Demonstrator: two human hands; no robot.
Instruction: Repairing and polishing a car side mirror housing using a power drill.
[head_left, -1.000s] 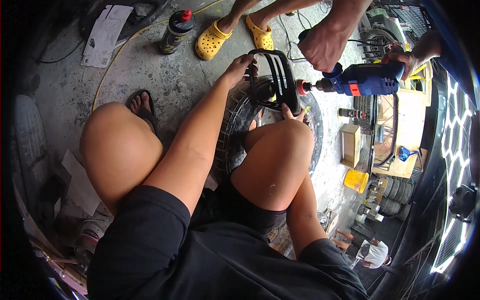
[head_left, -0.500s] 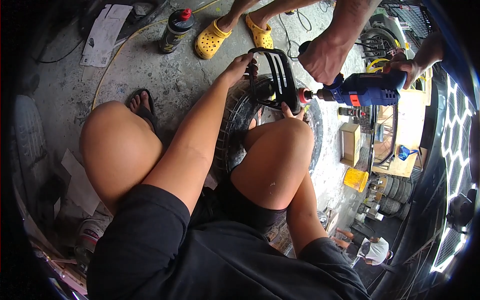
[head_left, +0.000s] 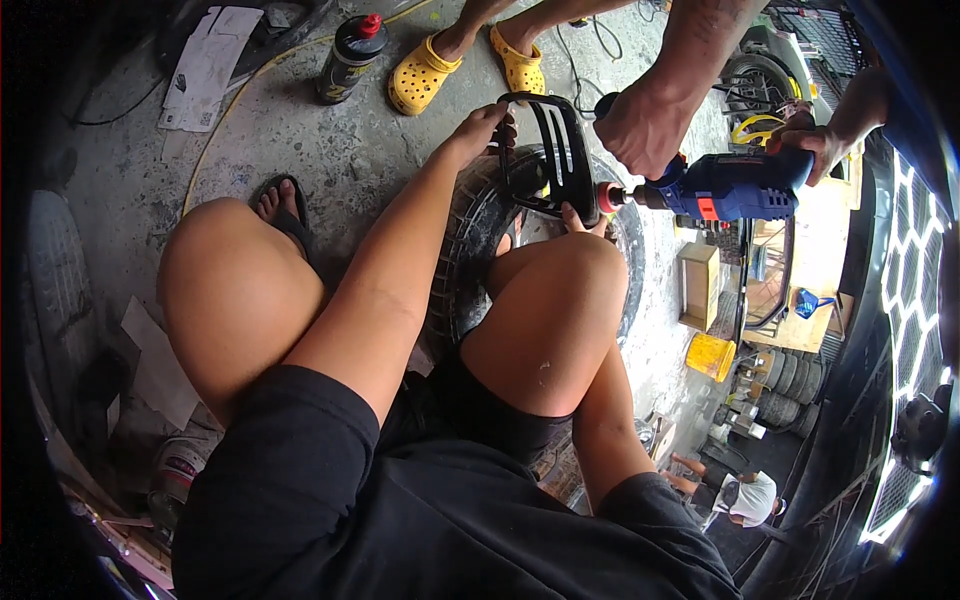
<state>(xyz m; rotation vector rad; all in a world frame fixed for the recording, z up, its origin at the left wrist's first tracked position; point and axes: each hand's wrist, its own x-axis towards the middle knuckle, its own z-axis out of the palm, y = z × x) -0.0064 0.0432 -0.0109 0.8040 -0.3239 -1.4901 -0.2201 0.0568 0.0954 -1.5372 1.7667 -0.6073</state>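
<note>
Head view: both bare hands hold a slotted black frame (head_left: 577, 175) above a tyre (head_left: 462, 235) that lies on the floor (head_left: 385, 170) beyond the right knee (head_left: 555, 320). Left hand (head_left: 478, 135) reaches across, its fingers curled round the upper left edge of the frame and pinching it. Right hand (head_left: 580, 222) comes up from behind the right knee and pinches the lower edge near the right corner; one digit overlaps the dark face, and the palm is hidden by the knee. The frame stands tilted, with its pale slots running lengthwise.

At its right edge is the red pad (head_left: 607, 197) of a blue power tool (head_left: 730, 188); whether pad and frame touch, I cannot tell. A co-worker grips the tool, one fist (head_left: 638, 128) at the front handle, the other hand (head_left: 825, 145) round the rear one.

Past the tyre are yellow clogs (head_left: 424, 78) on a person's feet, with a black bottle (head_left: 350, 62) capped in red just left of them. Farther left lies a white card (head_left: 210, 70), near a thin yellow hose (head_left: 240, 95). To the right stand a box (head_left: 698, 285) and a yellow bucket (head_left: 710, 355).
</note>
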